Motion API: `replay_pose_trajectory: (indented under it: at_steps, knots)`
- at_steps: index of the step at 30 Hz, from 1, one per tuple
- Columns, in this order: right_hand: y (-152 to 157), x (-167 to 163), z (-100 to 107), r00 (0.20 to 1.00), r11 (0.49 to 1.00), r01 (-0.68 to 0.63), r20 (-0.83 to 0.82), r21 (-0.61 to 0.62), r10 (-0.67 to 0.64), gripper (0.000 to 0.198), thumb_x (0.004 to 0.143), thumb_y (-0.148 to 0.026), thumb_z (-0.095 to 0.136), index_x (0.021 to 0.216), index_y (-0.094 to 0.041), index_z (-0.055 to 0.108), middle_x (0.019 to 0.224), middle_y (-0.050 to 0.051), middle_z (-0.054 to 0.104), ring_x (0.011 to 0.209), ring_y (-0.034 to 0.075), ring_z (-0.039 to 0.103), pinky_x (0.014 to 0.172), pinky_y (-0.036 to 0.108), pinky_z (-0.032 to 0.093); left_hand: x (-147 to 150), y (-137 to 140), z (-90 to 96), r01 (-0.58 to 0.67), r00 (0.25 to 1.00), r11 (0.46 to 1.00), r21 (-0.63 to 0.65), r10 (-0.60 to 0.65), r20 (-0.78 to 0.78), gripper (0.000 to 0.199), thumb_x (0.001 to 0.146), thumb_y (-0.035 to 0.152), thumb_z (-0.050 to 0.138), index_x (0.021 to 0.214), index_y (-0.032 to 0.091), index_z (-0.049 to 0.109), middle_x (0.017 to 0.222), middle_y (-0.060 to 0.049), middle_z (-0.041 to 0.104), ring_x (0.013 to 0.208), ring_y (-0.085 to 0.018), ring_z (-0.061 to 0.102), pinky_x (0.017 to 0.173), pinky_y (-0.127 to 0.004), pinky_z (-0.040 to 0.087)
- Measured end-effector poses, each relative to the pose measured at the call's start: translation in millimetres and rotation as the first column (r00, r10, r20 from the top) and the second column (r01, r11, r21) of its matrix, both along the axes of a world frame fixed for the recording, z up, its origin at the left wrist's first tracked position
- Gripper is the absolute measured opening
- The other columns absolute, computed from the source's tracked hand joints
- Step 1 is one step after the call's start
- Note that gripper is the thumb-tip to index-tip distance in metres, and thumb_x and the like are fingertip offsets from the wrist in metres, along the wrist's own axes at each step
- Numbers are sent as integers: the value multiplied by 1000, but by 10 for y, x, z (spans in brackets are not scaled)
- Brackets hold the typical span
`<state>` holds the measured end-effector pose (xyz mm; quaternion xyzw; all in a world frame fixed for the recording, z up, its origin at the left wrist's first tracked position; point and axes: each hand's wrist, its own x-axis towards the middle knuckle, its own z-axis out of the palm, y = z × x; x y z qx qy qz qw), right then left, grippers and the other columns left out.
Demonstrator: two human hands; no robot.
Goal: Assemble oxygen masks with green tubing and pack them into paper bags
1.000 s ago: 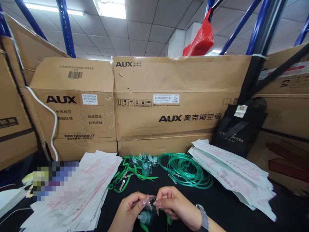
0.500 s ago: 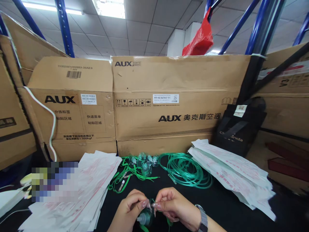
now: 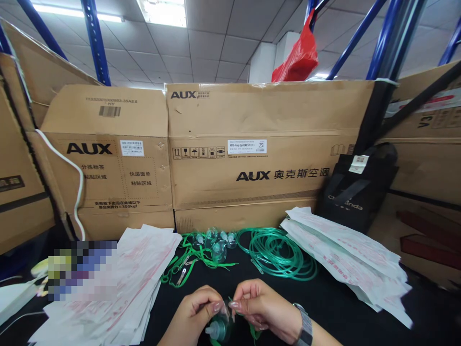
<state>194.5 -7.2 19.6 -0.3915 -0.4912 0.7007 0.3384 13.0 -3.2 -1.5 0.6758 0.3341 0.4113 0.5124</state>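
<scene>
Near the front edge of the view, my left hand (image 3: pixel 196 310) is closed on the rim of a clear green oxygen mask (image 3: pixel 221 331), whose pale connector points to the left. My right hand (image 3: pixel 264 307), wearing a watch with a metal mesh band (image 3: pixel 305 327), pinches a thin green elastic strap at the mask's edge. Part of the strap (image 3: pixel 254 331) hangs below the right fingers. Both sets of fingertips nearly meet, so the spot where strap and mask join is mostly hidden.
Several clear masks (image 3: pixel 218 251) with green straps (image 3: pixel 176 269) lie behind my hands. Coiled green tubing (image 3: pixel 284 259) lies beside them. Printed white pouches are stacked left (image 3: pixel 118 288) and right (image 3: pixel 345 259). Cardboard boxes (image 3: pixel 216 192) wall the back; a black bag (image 3: pixel 349 197) stands right.
My hands stay at the mask's edge, the right one shifted slightly right. The mask has turned a little, showing more of its clear body. Other things lie as before.
</scene>
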Motion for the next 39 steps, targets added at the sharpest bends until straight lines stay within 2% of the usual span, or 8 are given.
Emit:
replay_pose_trajectory:
  at_steps: [4, 7, 14, 18, 21, 25, 32, 39]
  knots:
    - [32, 11, 12, 996, 992, 73, 39, 106, -78, 34, 51, -30, 75, 65, -16, 48, 35, -13, 40, 26, 1, 27, 28, 15, 16, 14, -13, 5, -15, 1000, 1000, -22, 15, 0, 27, 73, 39, 54, 64, 16, 64, 67, -2, 58, 66, -15, 52, 63, -24, 38]
    - [25, 20, 56, 996, 994, 32, 75, 109, -40, 35, 52, -33, 75, 74, -14, 54, 40, -13, 41, 28, 0, 25, 31, 16, 17, 45, -45, 1, -57, 998, 997, -55, 55, -33, 29, 71, 42, 55, 63, 16, 64, 63, -1, 56, 63, -14, 49, 60, -23, 37]
    - [-33, -56, 16, 968, 969, 230, 80, 89, -237, 29, 55, -35, 72, 53, -13, 55, 43, -8, 41, 37, 2, 27, 40, 20, 17, 109, -84, -9, -109, 994, 981, -159, 108, -15, 28, 69, 42, 57, 61, 15, 62, 57, 0, 59, 59, -14, 51, 57, -23, 37]
    - [-56, -113, -21, 928, 920, 370, -23, 125, -371, 22, 46, -24, 76, 44, -13, 57, 64, -1, 53, 62, 10, 48, 62, 23, 35, 107, -71, -14, -114, 993, 980, -164, 108, -46, 27, 68, 41, 57, 60, 16, 61, 56, 0, 60, 58, -15, 52, 57, -23, 38]
    - [-73, -134, -21, 904, 897, 428, -46, 111, -426, 15, 45, -19, 73, 42, -14, 59, 84, 5, 57, 86, 19, 50, 77, 28, 34, 114, -69, -20, -108, 992, 985, -136, 99, -73, 28, 69, 41, 55, 58, 16, 60, 54, 1, 59, 56, -14, 51, 56, -23, 37]
    - [-82, -131, -20, 897, 889, 442, -45, 123, -440, 13, 47, -19, 70, 40, -15, 60, 87, 8, 57, 101, 25, 44, 85, 32, 32, 147, -83, -9, -98, 994, 985, -139, 90, -62, 28, 69, 40, 54, 57, 16, 59, 53, 1, 58, 55, -14, 50, 56, -24, 37]
    - [-74, -128, -17, 885, 876, 465, -37, 125, -465, 12, 46, -17, 67, 39, -16, 58, 83, 7, 54, 97, 25, 44, 84, 32, 31, 156, -74, 17, -56, 994, 988, -143, 42, -100, 25, 70, 36, 54, 57, 15, 60, 53, 1, 58, 54, -13, 50, 55, -22, 38]
    - [-67, -82, 80, 957, 928, 249, 77, 277, -280, 22, 54, -29, 71, 43, -15, 59, 88, 5, 50, 90, 21, 46, 80, 32, 34, 4, -65, 114, 137, 963, 975, -174, -172, -207, 16, 67, 26, 59, 57, 17, 67, 57, 0, 63, 57, -14, 55, 57, -21, 40]
